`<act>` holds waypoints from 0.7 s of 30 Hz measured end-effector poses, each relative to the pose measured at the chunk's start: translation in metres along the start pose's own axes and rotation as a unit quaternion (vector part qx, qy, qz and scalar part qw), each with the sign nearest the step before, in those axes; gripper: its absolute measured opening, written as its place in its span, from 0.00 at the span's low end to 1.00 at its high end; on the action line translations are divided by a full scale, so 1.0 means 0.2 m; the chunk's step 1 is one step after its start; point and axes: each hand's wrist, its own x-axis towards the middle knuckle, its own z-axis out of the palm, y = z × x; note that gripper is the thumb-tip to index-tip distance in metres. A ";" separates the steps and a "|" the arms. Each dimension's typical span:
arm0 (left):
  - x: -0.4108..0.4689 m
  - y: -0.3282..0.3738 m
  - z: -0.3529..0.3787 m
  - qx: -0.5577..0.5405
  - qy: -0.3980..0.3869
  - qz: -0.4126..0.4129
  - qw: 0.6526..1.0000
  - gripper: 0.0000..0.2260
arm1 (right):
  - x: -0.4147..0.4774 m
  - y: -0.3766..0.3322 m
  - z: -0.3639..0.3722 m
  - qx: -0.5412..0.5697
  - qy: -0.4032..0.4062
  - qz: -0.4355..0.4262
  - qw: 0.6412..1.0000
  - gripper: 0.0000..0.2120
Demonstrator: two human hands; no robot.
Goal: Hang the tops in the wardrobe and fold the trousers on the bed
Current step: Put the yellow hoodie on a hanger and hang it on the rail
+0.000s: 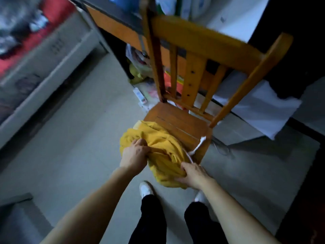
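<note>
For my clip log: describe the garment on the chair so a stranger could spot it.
Find the wooden chair at the centre. Bunched at its seat's front edge is the mustard-yellow garment, the only cloth on the seat, trailing a white drawstring.

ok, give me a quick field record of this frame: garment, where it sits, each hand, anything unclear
garment: yellow garment, bunched up
detail: white drawstring trailing across the seat
location: front edge of the wooden chair seat, partly overhanging it
left hand: grips the garment's left side
right hand: grips its lower right part
unclear: top or trousers, cannot tell while bunched
image: surroundings motion-blurred
</note>
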 end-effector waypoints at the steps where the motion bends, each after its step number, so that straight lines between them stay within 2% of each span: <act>1: -0.03 -0.02 -0.14 -0.014 0.029 -0.024 0.999 0.11 | -0.03 -0.08 -0.11 0.021 -0.011 -0.004 1.000 0.22; 3: -0.13 -0.07 -0.40 -0.045 0.092 -0.093 0.990 0.12 | -0.11 -0.26 -0.33 0.057 0.008 -0.026 0.998 0.30; 5: -0.27 -0.14 -0.63 -0.081 0.172 -0.169 0.967 0.12 | -0.20 -0.47 -0.55 0.059 0.053 -0.070 0.994 0.29; 7: -0.43 -0.21 -0.83 -0.113 0.248 -0.228 0.935 0.11 | -0.29 -0.72 -0.74 0.034 0.089 -0.140 0.986 0.19; 10: -0.67 -0.34 -1.08 -0.144 0.363 -0.264 0.882 0.14 | -0.42 -1.13 -0.93 0.001 0.116 -0.237 0.965 0.03; 11: -0.75 -0.38 -1.15 -0.146 0.398 -0.278 0.862 0.14 | -0.46 -1.28 -0.98 -0.004 0.126 -0.264 0.956 0.02; 16: -1.14 -0.63 -1.45 -0.118 0.545 -0.330 0.762 0.10 | -0.66 -1.90 -1.06 0.014 0.179 -0.386 0.905 0.06; 18: -1.27 -0.76 -1.56 -0.139 0.579 -0.352 0.723 0.10 | -0.74 -2.13 -1.01 0.033 0.187 -0.419 0.888 0.11; 21: -1.38 -0.94 -1.68 -0.168 0.597 -0.372 0.691 0.11 | -0.80 -2.41 -0.96 0.078 0.162 -0.450 0.875 0.15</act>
